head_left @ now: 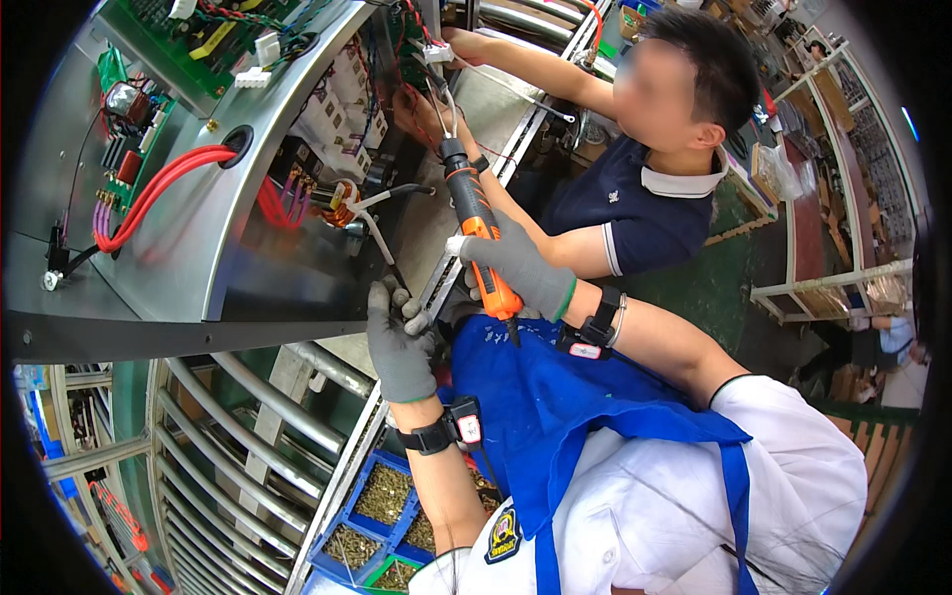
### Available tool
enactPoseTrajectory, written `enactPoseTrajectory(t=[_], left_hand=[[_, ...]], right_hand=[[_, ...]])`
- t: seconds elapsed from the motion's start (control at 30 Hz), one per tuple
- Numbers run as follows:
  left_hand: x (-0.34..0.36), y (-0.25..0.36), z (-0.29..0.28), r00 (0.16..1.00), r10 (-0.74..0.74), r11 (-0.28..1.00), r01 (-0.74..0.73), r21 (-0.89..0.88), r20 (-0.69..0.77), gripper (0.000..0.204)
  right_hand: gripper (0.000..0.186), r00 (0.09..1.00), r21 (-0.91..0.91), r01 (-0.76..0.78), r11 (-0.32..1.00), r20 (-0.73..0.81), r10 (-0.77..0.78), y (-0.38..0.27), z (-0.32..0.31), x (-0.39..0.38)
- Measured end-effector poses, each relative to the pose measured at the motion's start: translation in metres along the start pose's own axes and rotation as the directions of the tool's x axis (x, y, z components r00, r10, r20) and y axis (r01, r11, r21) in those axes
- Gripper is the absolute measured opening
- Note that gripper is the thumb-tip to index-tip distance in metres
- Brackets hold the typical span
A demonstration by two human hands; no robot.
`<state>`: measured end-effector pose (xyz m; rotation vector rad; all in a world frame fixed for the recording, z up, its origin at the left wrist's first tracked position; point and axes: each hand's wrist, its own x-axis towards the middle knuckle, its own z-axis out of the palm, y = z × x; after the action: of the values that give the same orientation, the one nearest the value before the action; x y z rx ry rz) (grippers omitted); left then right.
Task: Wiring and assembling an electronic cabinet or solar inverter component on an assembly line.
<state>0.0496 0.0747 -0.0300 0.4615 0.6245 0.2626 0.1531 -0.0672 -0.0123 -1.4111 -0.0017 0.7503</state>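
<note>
The right hand (pixel 526 266), in a grey fabric glove, is gripping an orange-and-black pistol-less, straight-bodied power screwdriver (pixel 480 226), its fingers closing around the orange body. The tool is slanting upward just right of the grey sheet-metal cabinet (pixel 188 273), the landmark here. The left hand (pixel 402 352), also grey-gloved, is curling its fingers beside the cabinet's lower right corner; whether it is holding anything, I cannot tell. Right of the cabinet, a co-worker in a navy short-sleeved polo shirt (pixel 620 203) is working bare-handed at its wiring. Thick red insulated cables (pixel 164 193) are looping through the cabinet's round hole. Below the cabinet, silver metal conveyor rollers (pixel 260 428) are lying in a row.
</note>
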Motion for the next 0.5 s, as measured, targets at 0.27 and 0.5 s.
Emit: enactPoseTrajectory(t=[0.27, 0.5], left_hand=[[0.007, -0.003, -0.009, 0.998, 0.022, 1.000, -0.023, -0.014, -0.050, 0.024], [0.010, -0.003, -0.024, 0.996, 0.085, 0.995, -0.086, -0.042, -0.039, 0.022]], right_hand=[[0.045, 0.998, 0.002, 0.009, 1.000, -0.056, -0.009, -0.001, 0.007, 0.002], [0.039, 0.998, 0.207, -0.054, 0.977, -0.003, 0.056, 0.005, 0.012, 0.005]])
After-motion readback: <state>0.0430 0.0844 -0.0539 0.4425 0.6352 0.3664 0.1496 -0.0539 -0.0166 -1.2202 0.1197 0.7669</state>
